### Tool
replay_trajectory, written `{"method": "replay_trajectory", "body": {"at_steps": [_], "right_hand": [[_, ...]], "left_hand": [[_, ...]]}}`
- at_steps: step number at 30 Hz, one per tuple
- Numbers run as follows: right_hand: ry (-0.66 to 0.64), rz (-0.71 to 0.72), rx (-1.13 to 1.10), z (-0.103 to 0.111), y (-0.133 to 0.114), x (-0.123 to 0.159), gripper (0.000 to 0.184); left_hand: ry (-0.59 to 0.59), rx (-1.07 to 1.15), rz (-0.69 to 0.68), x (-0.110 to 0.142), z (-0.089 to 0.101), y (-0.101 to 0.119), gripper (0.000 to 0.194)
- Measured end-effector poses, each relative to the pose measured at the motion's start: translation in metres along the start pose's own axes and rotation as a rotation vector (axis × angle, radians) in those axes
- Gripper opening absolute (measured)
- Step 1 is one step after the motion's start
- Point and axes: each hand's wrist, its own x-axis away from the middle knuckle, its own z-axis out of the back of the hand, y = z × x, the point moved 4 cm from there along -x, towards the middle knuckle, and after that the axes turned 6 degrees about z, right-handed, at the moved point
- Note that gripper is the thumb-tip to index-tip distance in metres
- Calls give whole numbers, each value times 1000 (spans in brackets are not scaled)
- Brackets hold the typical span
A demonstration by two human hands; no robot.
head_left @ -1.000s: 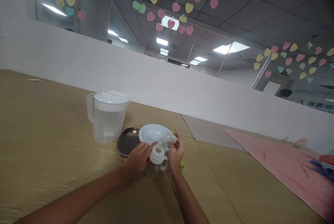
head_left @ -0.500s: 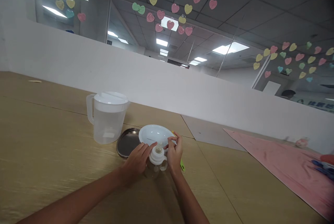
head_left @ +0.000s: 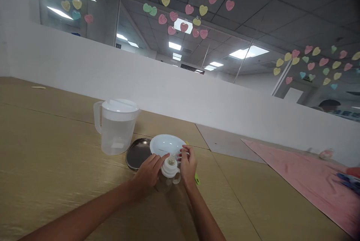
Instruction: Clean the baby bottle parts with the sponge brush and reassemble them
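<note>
Both of my hands are at a glass baby bottle with a white collar and a pale teat. My left hand grips the bottle's upper part, fingertips against the collar. My right hand is curled beside the collar, fingertips at the rim of a round white dish. Whatever those fingers pinch is hidden. The dish stands behind the bottle. Left of it lies a dark round metal lid. A lidded clear plastic pitcher holds water.
A green handle pokes out under my right wrist on the wooden table. To the right lie a grey board and a pink cloth. Blue items and another person's hand are at the far right edge.
My right hand has dropped slightly and a clear piece at its fingers no longer shows above the dish. The person beyond the glass has shifted right.
</note>
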Motion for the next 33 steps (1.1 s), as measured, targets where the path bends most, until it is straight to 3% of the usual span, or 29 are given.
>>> {"method": "replay_trajectory", "body": {"at_steps": [13,25,29,33], "right_hand": [[-45,49,139,1,-3,-1,28],[-24,67,428,6,-16,1,31],[-40,241,294,7,-24,5,37],[-330,626,197,-2,-39,16,34]], "left_hand": [[23,-6,-26,-1,1,0,61],[46,-8,-44,0,-1,-1,61],[78,-12,-56,-1,2,2,54],[102,2,-62,0,3,3,48]]}}
